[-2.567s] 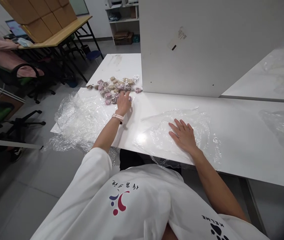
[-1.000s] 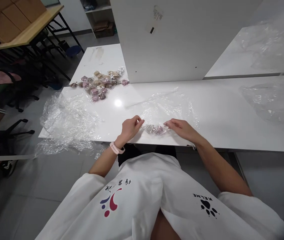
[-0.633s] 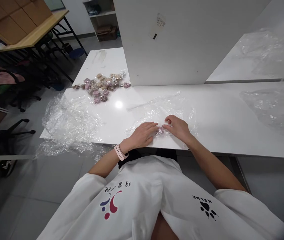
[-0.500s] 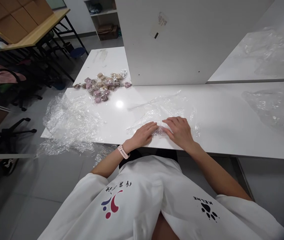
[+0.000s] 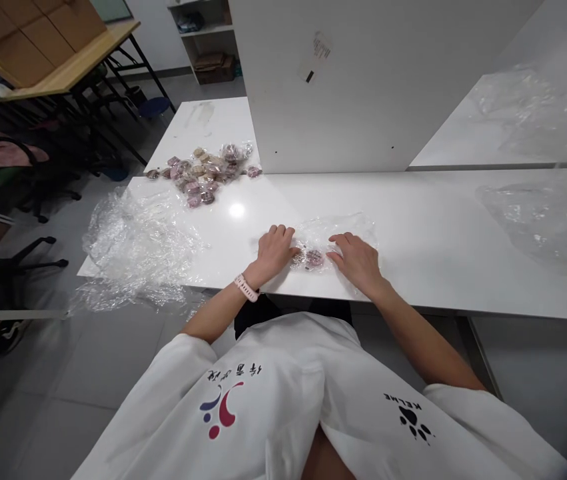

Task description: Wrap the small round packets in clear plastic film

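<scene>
A small pink-purple piece (image 5: 314,258) lies in clear plastic film (image 5: 346,225) near the table's front edge, between my two hands. My left hand (image 5: 274,251) is at the film's left side, its fingers curled and the thumb reaching to the wrapped piece. On the other side, my right hand (image 5: 358,261) has bent fingers on the film's right part, thumb pointing at the piece. Thin film seems caught in both hands, though its edges are hard to make out.
Several wrapped pink and tan pieces (image 5: 206,175) are heaped at the table's back left. Crumpled film (image 5: 138,247) overhangs the left end. More film (image 5: 553,217) lies at the right. A white upright panel (image 5: 333,113) rises behind the white table (image 5: 428,247).
My left hand has moved left and away from me, uncovering the pink-purple piece. The film around it now covers a narrower area. My right hand has shifted only slightly.
</scene>
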Motion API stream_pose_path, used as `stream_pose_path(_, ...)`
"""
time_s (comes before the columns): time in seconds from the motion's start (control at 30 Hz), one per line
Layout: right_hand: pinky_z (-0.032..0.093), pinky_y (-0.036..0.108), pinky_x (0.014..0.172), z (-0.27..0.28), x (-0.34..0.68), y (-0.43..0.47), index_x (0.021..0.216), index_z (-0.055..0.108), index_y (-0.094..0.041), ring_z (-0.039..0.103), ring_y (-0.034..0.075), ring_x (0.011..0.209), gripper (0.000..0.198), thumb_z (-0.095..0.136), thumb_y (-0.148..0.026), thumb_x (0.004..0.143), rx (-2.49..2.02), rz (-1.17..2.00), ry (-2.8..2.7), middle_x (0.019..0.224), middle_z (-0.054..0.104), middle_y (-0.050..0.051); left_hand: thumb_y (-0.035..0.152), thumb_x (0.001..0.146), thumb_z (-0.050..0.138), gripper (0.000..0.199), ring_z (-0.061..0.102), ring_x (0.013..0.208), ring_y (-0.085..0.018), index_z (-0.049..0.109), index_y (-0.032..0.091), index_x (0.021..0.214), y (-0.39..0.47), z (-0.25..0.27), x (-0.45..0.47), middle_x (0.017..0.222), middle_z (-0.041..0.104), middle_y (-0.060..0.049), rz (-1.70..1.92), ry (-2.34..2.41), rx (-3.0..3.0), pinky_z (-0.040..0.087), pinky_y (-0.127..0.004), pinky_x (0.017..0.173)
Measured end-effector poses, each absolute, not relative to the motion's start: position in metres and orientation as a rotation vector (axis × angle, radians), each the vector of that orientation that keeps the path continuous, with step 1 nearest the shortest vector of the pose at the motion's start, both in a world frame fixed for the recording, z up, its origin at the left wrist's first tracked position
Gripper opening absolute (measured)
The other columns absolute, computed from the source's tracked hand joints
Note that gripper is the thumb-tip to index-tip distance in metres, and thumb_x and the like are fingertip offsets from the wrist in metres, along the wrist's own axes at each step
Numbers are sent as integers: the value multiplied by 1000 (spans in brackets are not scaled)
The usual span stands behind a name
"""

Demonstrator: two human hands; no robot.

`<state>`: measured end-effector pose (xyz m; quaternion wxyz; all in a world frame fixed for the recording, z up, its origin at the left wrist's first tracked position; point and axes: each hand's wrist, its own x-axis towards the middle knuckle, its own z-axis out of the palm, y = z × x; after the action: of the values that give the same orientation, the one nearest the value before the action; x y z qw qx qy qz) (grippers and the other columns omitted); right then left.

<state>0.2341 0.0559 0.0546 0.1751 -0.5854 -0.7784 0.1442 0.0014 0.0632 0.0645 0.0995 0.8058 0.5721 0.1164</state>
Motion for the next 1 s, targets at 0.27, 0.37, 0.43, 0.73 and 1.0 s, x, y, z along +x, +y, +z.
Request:
stream_pose_path(0.27,43,40,96,22,243,17,130,59,-22,57,26,122,36,47,-38,100,-1188,310,-2351,133,63,10,17,97,46,33,56,125,-24,55,21,129,27,27,-25,137,60,-11,546,1285,2631,42,-42,103)
stream_pose_path(0.37,44,37,86,18,243,27,100,67,-20,65,24,100,30,40,-33,101,-1325,346,-2223,107,73,9,23,100,46,24,66,107,-22,62,21,117,39,25,-24,117,71,-9,638,1384,2454,48,-35,88)
stream_pose_path(0.43,43,33,75,28,244,40,92,64,-20,65,20,80,31,38,-34,101,-1426,467,-2146,88,72,6,30,101,44,24,68,86,-19,65,21,109,53,34,-19,96,74,-6,642,1468,2300,47,-30,74)
stream_pose_path(0.73,42,33,70,66,245,88,93,69,-20,61,23,82,19,52,-26,89,-1810,520,-2249,93,72,7,19,94,50,20,65,98,-26,65,16,108,82,59,6,106,72,-12,393,1817,2303,50,-39,81)
stream_pose_path(1.0,53,40,86,60,240,15,120,65,-20,64,25,101,38,43,-43,100,-1555,409,-1977,123,66,12,5,88,37,57,32,149,-29,44,5,145,21,26,9,152,46,-20,368,1748,2387,22,-53,123)
